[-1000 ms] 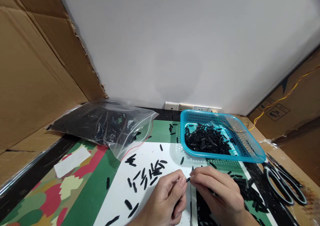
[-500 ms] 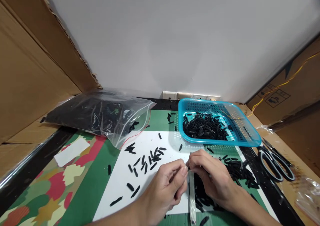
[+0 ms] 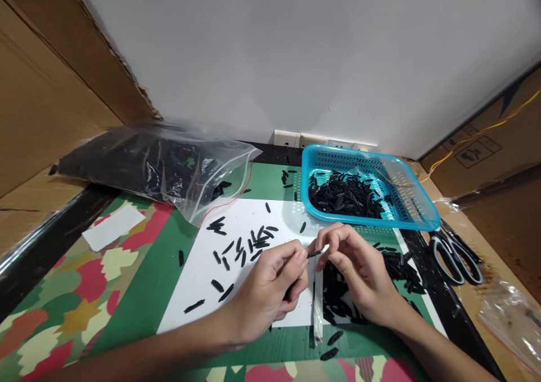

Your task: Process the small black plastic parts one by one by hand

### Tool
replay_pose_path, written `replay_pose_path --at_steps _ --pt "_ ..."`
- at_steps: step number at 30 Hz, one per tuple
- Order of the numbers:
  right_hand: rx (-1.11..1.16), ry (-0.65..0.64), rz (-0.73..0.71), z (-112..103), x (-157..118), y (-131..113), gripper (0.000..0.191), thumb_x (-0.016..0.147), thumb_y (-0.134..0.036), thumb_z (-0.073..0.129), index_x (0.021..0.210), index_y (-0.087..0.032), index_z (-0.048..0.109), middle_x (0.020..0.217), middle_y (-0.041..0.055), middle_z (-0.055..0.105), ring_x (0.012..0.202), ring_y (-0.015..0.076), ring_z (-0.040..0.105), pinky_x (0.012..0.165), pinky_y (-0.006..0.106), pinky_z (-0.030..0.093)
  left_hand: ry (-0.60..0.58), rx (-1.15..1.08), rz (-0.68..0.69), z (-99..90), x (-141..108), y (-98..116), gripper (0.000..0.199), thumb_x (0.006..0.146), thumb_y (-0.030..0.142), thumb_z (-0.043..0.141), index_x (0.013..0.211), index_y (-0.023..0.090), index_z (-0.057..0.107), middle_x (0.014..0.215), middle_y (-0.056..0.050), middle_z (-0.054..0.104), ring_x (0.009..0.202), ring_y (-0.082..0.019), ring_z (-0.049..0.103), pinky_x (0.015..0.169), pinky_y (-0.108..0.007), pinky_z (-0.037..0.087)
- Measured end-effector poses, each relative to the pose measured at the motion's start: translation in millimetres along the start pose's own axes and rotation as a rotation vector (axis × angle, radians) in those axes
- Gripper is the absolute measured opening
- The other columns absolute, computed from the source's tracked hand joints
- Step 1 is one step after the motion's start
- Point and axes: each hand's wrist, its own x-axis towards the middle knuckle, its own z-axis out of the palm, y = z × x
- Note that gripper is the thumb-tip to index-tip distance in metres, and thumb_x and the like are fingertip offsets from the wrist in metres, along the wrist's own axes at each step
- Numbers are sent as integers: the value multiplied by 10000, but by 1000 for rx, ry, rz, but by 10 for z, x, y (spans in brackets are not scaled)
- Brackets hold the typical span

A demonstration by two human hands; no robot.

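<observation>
Between the thumb and forefinger of my left hand (image 3: 274,283) a thin black flake-like piece (image 3: 313,254) is pinched, its tip pointing right. My right hand (image 3: 359,269) hovers just beside that tip, thumb parted from the bent fingers; whether a fingertip touches the piece I cannot tell. Below my right fingers lies a narrow whitish strip (image 3: 318,309), its upper end near them. A pile of the same black pieces (image 3: 338,297) is partly hidden under my right hand. More loose black pieces (image 3: 240,252) are scattered on the white paper (image 3: 186,280) to the left.
A blue basket (image 3: 372,221) of black pieces stands behind my hands. At the back left lies a clear zip bag (image 3: 156,168) full of dark material. Scissors (image 3: 454,258) rest at the right, near a crumpled plastic bag (image 3: 507,320). Cardboard (image 3: 51,89) and a wall enclose the table.
My right thumb and fingers have parted and drawn slightly away from my left fingertips, exposing the black piece between the hands. The view has tilted downward.
</observation>
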Motion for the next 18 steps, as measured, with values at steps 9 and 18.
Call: replay_pose_path --at_steps 9,18 --pt "-131 67 -52 -64 27 -21 113 1094 -184 571 1016 -215 647 1042 65 698 959 179 688 821 298 580 38 -48 25 7 15 -26 446 1083 571 544 836 217 432 646 89 464 402 -11 287 378 -135 191" --pt "-270 66 -171 -58 15 -62 125 1021 -91 659 1057 -208 681 989 72 736 946 194 719 759 301 609 22 -56 11 22 23 -12 440 1075 567 559 835 216 445 629 92 454 402 -12 262 378 -143 179"
